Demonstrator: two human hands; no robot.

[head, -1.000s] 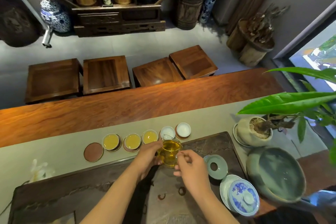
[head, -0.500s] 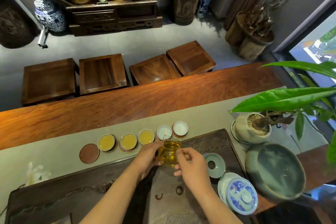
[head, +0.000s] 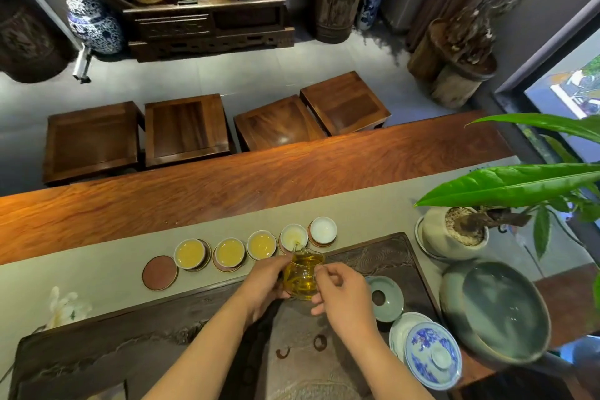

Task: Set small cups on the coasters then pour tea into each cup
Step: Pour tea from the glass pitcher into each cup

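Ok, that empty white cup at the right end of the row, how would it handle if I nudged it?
The empty white cup looks small and thin-walled, so probably light and easily slid. It sits raised on a coaster, so a sideways push might tip it off. Likely ceramic, so fragile.

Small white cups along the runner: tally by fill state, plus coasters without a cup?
Small white cups full of yellow tea: 3
Small white cup being filled from the glass pitcher: 1
Small white cup still empty: 1
Round brown coaster without a cup: 1
Total: 5 cups, 1 bare coaster
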